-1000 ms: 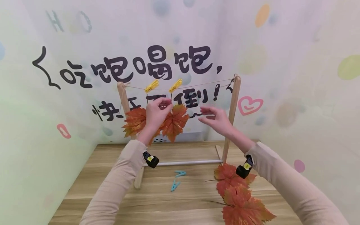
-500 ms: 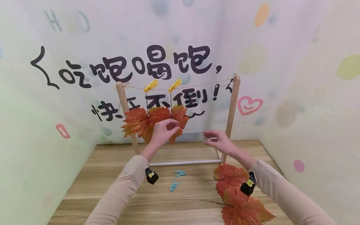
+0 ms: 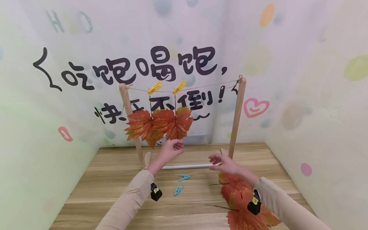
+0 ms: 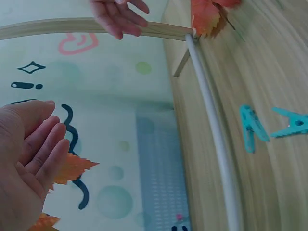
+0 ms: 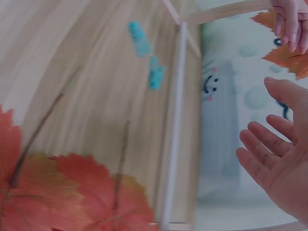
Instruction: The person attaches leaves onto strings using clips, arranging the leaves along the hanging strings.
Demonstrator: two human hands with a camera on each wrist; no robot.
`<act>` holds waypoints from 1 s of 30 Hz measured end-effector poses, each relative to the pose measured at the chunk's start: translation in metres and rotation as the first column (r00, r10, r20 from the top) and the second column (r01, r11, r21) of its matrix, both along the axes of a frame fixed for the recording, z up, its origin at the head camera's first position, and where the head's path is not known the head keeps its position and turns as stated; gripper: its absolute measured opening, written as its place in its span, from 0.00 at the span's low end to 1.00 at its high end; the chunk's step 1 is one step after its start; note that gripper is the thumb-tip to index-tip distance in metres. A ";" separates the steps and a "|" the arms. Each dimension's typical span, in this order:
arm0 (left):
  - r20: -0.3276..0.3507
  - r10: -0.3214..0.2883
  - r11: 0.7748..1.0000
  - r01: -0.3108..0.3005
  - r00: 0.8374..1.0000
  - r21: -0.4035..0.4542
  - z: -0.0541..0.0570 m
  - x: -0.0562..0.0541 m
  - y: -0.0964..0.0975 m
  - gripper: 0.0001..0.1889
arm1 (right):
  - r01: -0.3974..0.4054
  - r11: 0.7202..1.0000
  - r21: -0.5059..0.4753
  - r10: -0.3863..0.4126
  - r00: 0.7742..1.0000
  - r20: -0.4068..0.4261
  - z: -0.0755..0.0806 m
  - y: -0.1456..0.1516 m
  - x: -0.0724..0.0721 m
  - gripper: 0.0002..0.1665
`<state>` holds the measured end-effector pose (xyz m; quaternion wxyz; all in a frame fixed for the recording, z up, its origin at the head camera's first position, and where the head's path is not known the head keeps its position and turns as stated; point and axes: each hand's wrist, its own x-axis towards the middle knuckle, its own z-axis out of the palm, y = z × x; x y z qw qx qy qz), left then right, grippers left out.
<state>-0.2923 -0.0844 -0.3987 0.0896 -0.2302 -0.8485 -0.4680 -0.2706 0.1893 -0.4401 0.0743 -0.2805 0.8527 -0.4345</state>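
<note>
My left hand [image 3: 172, 150] is just below the hanging leaves, its fingers loosely bent around nothing. Over the right end of the white bar, my right hand [image 3: 223, 163] is likewise relaxed, with thumb and fingers apart in the right wrist view. Two orange maple leaves [image 3: 141, 124] [image 3: 177, 124] hang by their stems from a string [image 3: 204, 86], each under a yellow clothespin [image 3: 155, 87] [image 3: 179, 87]. Two red maple leaves [image 3: 233, 183] [image 3: 250, 210] lie on the table at right, partly behind my right forearm. Two blue clothespins [image 3: 184, 177] [image 3: 178, 190] lie in front of the bar.
The string runs between two wooden posts [image 3: 238, 118] [image 3: 139, 150], joined low down by a white bar [image 3: 187, 166]. The stand is on a wood-grain table [image 3: 115, 191]. A printed wall covering [image 3: 86, 127] encloses the back and sides.
Both hands have come down from near the string and leaves toward the table, the left from in front of the right-hand leaf. The hung leaves and blue clothespins stay in place.
</note>
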 end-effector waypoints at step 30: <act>0.144 -0.048 0.999 0.051 0.988 -0.015 -0.105 0.025 -0.016 0.09 | -0.090 0.995 0.048 0.086 0.992 0.088 -0.095 0.012 0.050 0.16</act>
